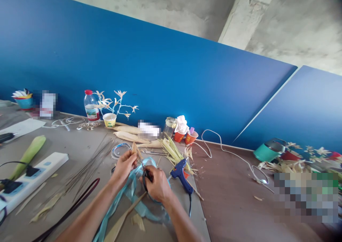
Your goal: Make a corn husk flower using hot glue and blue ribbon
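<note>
Over the middle of the table, my left hand [126, 163] pinches a small piece of dried corn husk [136, 150] that points upward. My right hand [158, 183] is closed round the dark handles of a pair of scissors [145, 178]. The blades reach up to the husk in my left hand; whether they touch it I cannot tell. Beneath both hands lies crumpled light-blue ribbon [143, 210], with a long strip of husk [125, 217] beside it. A blue glue gun [183, 176] lies just right of my right hand.
Behind stand a water bottle [91, 108], a cup with a husk-flower branch [109, 120], a glass jar [169, 126] and red paper cups [190, 138]. Husks [130, 137] lie before them. A white power strip [40, 178] and thin wires [91, 163] are left. A teal container [268, 150] stands right.
</note>
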The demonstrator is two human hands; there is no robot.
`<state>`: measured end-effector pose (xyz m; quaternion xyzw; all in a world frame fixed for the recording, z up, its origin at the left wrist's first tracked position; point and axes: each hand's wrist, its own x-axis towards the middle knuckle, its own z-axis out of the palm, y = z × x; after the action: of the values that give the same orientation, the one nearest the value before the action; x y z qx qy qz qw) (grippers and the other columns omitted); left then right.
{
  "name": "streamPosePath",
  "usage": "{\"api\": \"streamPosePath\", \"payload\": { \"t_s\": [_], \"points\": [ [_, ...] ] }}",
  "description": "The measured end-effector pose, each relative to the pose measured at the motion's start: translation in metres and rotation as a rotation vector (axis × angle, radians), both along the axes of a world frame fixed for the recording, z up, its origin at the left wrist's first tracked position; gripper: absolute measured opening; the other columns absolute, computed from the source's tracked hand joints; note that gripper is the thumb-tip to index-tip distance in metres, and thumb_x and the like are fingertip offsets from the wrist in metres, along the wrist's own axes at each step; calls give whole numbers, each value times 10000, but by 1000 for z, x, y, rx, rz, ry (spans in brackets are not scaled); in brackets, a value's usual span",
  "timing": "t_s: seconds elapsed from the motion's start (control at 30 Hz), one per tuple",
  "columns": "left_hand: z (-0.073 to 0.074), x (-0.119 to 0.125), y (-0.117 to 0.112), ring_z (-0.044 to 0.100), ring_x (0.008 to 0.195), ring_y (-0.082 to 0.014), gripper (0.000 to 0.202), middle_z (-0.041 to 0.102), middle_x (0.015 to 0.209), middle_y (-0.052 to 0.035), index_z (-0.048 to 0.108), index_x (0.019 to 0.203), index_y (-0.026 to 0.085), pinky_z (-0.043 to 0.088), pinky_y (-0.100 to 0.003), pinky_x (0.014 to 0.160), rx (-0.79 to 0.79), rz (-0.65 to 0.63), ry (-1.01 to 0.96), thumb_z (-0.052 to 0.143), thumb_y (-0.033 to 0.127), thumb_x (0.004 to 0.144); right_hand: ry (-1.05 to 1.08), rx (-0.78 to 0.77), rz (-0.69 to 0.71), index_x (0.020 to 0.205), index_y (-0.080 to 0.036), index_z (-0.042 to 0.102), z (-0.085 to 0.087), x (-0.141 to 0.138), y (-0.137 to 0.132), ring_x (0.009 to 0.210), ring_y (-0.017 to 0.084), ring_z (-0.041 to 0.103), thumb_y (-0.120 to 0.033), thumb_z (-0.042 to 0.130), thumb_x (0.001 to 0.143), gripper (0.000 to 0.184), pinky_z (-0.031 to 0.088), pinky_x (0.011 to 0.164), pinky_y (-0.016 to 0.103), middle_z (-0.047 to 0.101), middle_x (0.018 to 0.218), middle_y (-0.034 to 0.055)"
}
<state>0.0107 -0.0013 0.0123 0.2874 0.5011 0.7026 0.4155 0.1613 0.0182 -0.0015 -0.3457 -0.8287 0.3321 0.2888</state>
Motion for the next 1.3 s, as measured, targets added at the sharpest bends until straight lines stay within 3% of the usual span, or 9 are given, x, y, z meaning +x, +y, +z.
{"api": "streamPosePath", "payload": {
  "t_s": [0.33,0.63,0.93,1.3],
  "points": [
    [-7,-9,3,315,364,-46,271,391,424,85,503,612,168,240,-193,407,24,-17,-35,681,370,636,54,-53,17,927,-187,638,9,3,-2,517,102,487,-231,584,711,227,355,502,191,557,586,-31],
    [-5,-6,2,343,386,-59,256,410,431,74,561,635,158,243,-191,403,-16,-22,12,699,372,611,195,-225,36,884,-155,615,11,5,3,511,102,458,-231,554,727,185,340,482,204,531,594,-25],
    [-2,-5,0,343,388,-57,256,416,424,75,572,649,155,245,-185,412,-40,-29,-11,711,363,594,154,-205,23,908,-165,615,5,3,3,540,113,495,-241,565,726,204,373,504,204,568,622,-10],
    [-8,-5,-1,344,443,-74,181,416,488,67,565,674,151,240,-211,452,-73,-121,186,611,325,693,147,-206,4,867,-175,622,3,3,5,523,104,445,-245,565,716,176,325,480,200,516,592,-25]
  ]
}}
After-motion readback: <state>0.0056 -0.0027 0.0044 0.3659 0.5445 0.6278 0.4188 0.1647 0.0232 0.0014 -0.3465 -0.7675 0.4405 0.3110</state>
